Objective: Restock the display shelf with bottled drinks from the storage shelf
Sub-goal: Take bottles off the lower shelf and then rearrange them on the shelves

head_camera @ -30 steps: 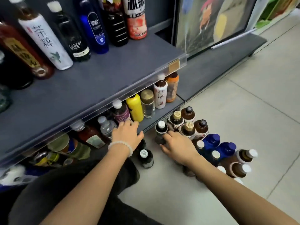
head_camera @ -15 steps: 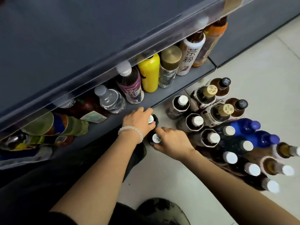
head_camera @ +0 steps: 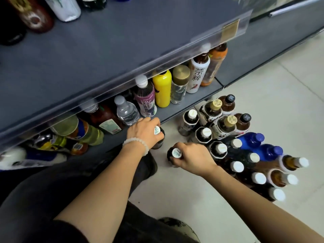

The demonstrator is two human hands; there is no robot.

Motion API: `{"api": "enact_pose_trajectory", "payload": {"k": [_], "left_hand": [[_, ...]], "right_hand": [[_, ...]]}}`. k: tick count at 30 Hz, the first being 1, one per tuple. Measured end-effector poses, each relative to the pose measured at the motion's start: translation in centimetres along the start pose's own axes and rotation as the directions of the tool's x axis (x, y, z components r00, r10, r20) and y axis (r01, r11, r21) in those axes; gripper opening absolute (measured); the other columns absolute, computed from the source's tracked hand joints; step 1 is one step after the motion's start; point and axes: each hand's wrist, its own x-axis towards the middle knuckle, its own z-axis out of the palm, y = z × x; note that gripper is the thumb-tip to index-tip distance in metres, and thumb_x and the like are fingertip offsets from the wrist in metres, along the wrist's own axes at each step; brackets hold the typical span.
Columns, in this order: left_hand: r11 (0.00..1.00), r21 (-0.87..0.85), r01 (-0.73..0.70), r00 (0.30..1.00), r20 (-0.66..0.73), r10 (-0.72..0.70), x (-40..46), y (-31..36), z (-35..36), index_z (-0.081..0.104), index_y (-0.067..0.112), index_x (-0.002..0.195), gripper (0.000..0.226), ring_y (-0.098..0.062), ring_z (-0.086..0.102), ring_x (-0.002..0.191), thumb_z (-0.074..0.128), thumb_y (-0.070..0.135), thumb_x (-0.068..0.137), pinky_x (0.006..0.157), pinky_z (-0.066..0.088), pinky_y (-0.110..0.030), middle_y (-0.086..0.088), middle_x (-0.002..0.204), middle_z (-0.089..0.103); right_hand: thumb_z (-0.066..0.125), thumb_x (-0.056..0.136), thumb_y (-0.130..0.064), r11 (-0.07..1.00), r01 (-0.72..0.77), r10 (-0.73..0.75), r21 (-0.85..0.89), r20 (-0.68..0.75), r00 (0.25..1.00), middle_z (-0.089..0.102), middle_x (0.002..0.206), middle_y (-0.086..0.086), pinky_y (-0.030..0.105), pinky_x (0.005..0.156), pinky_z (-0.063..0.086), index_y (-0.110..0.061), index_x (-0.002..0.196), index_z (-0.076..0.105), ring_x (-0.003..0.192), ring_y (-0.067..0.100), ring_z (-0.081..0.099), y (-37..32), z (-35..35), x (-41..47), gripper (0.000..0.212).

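here each hand (head_camera: 143, 131) (head_camera: 192, 157) grips a bottle (head_camera: 158, 137) (head_camera: 173, 155).

Shop aisle with drink shelves, seen from above by a person crouching on the floor.

Grey metal shelves (head_camera: 105, 50) carry a clear plastic price strip (head_camera: 175, 55) along the front edge, with a yellowish tag (head_camera: 229, 30) in it. Beyond the fingers (head_camera: 149, 120) of the left hand, the bottom shelf holds mixed bottles in a row: a water bottle (head_camera: 125, 111), a purple-labelled drink (head_camera: 146, 100), a yellow bottle (head_camera: 162, 88), a white tea bottle (head_camera: 198, 74). To the right of the fingers, a cluster of capped bottles (head_camera: 236, 146) stands on the pale tiled floor (head_camera: 280, 95), many alike, like stock. More bottles stand on the shelf above.
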Motion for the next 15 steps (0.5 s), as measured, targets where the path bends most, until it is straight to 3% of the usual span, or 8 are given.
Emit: {"api": "enact_pose_trajectory", "payload": {"k": [7,15], "left_hand": [[0.992,-0.121,0.025,0.977,-0.205,-0.05,-5.6,1.3,-5.6,0.057,0.027,0.101,0.024,-0.026,0.05,0.106,0.057,0.039,0.08,0.081,0.043,-0.036,-0.001,0.107,0.058],[0.986,-0.167,-0.006,0.889,-0.452,-0.071,-12.6,1.5,-16.6,0.057,0.025,0.085,0.013,-0.022,0.05,0.097,0.058,0.035,0.077,0.068,0.038,-0.032,0.003,0.093,0.062]], "right_hand": [[0.051,0.086,-0.048,0.995,0.038,-0.048,-0.087,-0.117,0.992,0.067,0.093,0.009,0.034,0.063,0.04,-0.015,0.095,0.053,0.093,0.032,0.061,-2.8,-6.1,-3.1,0.034],[0.049,0.087,-0.052,0.973,0.133,-0.184,-0.188,-0.291,0.939,0.069,0.089,0.007,0.035,0.066,0.045,-0.015,0.097,0.056,0.09,0.029,0.063,-9.4,-15.7,-3.0,0.039]]}}
